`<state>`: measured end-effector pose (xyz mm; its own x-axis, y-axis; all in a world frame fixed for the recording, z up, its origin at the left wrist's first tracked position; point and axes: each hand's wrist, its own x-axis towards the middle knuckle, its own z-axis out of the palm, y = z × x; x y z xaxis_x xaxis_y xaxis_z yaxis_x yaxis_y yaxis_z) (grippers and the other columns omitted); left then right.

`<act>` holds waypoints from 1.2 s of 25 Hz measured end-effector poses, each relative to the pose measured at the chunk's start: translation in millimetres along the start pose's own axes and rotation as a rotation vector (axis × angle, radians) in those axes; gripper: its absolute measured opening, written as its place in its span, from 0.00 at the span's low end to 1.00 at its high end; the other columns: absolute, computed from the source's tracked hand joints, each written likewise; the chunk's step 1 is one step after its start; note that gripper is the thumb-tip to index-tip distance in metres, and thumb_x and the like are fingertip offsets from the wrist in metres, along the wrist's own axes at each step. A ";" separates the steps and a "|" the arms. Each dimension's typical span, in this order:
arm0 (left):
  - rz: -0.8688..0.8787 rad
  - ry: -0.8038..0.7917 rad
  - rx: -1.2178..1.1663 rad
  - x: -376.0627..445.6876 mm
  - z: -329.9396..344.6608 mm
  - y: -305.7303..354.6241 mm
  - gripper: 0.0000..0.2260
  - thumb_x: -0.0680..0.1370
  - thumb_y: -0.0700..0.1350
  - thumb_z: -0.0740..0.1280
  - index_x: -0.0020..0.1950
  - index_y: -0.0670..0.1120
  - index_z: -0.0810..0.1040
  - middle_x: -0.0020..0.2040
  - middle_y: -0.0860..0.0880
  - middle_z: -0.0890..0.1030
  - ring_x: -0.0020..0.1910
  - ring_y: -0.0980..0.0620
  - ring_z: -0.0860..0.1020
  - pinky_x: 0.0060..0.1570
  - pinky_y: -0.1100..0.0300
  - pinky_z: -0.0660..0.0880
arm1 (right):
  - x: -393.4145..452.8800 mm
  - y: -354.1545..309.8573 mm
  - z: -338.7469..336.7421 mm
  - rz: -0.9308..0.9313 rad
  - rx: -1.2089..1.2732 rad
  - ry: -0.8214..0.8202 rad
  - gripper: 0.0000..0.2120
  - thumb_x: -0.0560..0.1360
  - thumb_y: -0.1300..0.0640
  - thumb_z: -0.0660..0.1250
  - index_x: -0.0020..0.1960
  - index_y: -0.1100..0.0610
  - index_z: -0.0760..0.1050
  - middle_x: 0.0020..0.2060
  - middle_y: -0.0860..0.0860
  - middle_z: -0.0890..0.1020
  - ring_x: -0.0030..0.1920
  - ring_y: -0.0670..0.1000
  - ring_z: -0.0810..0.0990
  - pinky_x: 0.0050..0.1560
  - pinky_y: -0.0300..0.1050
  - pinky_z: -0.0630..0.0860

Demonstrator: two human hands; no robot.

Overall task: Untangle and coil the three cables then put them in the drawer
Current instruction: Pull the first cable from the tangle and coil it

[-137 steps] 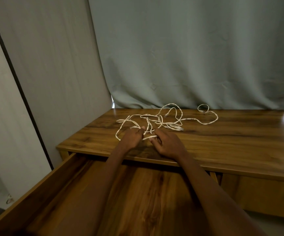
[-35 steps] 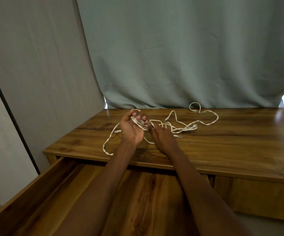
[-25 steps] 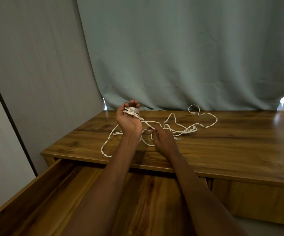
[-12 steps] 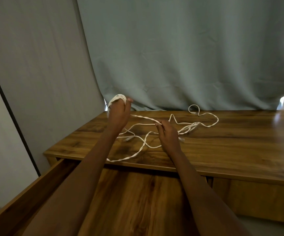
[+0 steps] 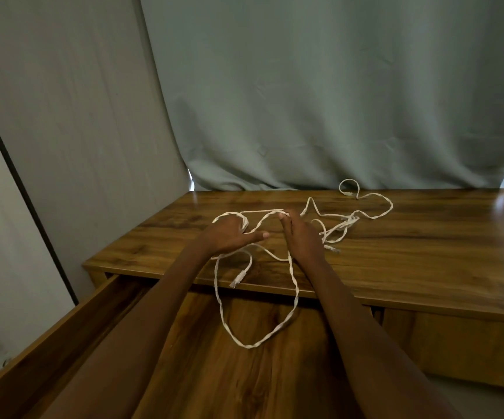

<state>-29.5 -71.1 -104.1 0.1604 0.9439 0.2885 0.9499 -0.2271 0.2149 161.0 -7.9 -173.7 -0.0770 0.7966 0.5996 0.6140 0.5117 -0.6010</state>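
Head view:
Left hand (image 5: 229, 235): several turns of thin white cable (image 5: 290, 285) wrapped round its fingers, thumb straight.
Right hand (image 5: 302, 237): fingertips pinch the same cable.
Cable: one loop hangs over the open wooden drawer (image 5: 244, 382).
Remaining white tangle (image 5: 344, 223): lies on the brown wooden desk (image 5: 426, 252).

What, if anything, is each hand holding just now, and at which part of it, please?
The left hand has turns of a white cable wrapped round its fingers; the right hand pinches the same cable's free run at its fingertips.

Left hand (image 5: 229, 235) splayed, right hand (image 5: 302, 237) pinching.
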 end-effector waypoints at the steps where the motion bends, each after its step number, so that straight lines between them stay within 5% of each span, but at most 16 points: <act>1: 0.040 0.018 -0.020 -1.3 6.3 -5.1 0.26 0.77 0.65 0.64 0.34 0.44 0.68 0.32 0.49 0.71 0.32 0.52 0.69 0.35 0.53 0.66 | 0.3 0.6 1.5 0.006 -0.012 -0.030 0.20 0.84 0.39 0.49 0.63 0.49 0.73 0.54 0.53 0.83 0.54 0.61 0.81 0.52 0.56 0.77; 7: 0.034 0.060 -0.105 -4.6 33.2 -17.6 0.22 0.82 0.56 0.62 0.38 0.40 0.77 0.36 0.45 0.79 0.39 0.47 0.77 0.43 0.49 0.73 | -2.8 -3.4 -1.7 -0.036 0.135 -0.009 0.17 0.83 0.44 0.59 0.68 0.50 0.71 0.63 0.50 0.79 0.61 0.53 0.78 0.60 0.53 0.76; 11: -0.026 0.114 -0.140 -10.0 53.0 -26.9 0.23 0.81 0.58 0.60 0.38 0.41 0.77 0.36 0.46 0.78 0.38 0.49 0.77 0.42 0.50 0.73 | -6.5 -6.0 -8.9 -0.183 0.148 0.158 0.11 0.79 0.52 0.68 0.60 0.52 0.78 0.56 0.49 0.79 0.58 0.49 0.77 0.60 0.49 0.74; 13: -0.046 0.118 -0.161 -9.6 57.9 -27.1 0.22 0.82 0.57 0.61 0.39 0.40 0.77 0.36 0.45 0.78 0.38 0.49 0.77 0.40 0.52 0.71 | -8.2 -14.1 -23.9 -0.152 0.138 0.053 0.06 0.79 0.51 0.68 0.53 0.50 0.81 0.48 0.46 0.80 0.50 0.47 0.78 0.52 0.48 0.76; 15: -0.059 0.129 -0.182 -8.5 59.2 -26.3 0.22 0.82 0.56 0.62 0.37 0.40 0.75 0.34 0.46 0.76 0.36 0.50 0.75 0.38 0.54 0.68 | -11.4 -21.4 -44.3 -0.021 0.092 -0.218 0.07 0.78 0.44 0.68 0.49 0.46 0.81 0.41 0.43 0.81 0.44 0.45 0.79 0.46 0.47 0.76; 19: -0.082 0.137 -0.253 -5.9 59.6 -27.9 0.22 0.82 0.55 0.62 0.34 0.41 0.73 0.32 0.47 0.75 0.34 0.51 0.73 0.37 0.54 0.67 | -33.8 -28.5 -66.8 0.044 -0.092 -0.571 0.15 0.74 0.35 0.69 0.55 0.43 0.79 0.42 0.42 0.79 0.45 0.46 0.78 0.47 0.46 0.72; 23: -0.098 0.174 -0.354 -7.8 59.6 -25.9 0.23 0.79 0.59 0.59 0.31 0.45 0.74 0.30 0.49 0.77 0.33 0.52 0.76 0.37 0.55 0.68 | -44.8 -40.9 -48.5 -0.014 -0.296 -0.615 0.38 0.69 0.23 0.62 0.71 0.45 0.71 0.68 0.51 0.77 0.67 0.55 0.76 0.61 0.52 0.72; 27: -0.146 0.295 -0.552 -8.5 59.4 -23.1 0.22 0.82 0.51 0.63 0.29 0.47 0.76 0.28 0.49 0.78 0.30 0.57 0.76 0.40 0.56 0.70 | -39.1 -56.2 -23.1 -0.007 -0.433 -0.637 0.47 0.64 0.16 0.57 0.68 0.49 0.72 0.65 0.56 0.80 0.63 0.58 0.78 0.59 0.54 0.73; 30: -0.128 0.339 -0.661 -8.7 60.5 -20.2 0.22 0.82 0.48 0.64 0.28 0.46 0.75 0.26 0.51 0.76 0.28 0.57 0.74 0.41 0.54 0.72 | -37.3 -60.8 -8.9 -0.011 -0.495 -0.597 0.37 0.71 0.26 0.61 0.69 0.50 0.70 0.62 0.57 0.80 0.62 0.60 0.78 0.58 0.54 0.73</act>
<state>-33.9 -60.2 -167.4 -0.1333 0.8713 0.4723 0.5794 -0.3182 0.7504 133.6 -71.5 -154.8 -0.4092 0.9026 0.1333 0.8794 0.4292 -0.2061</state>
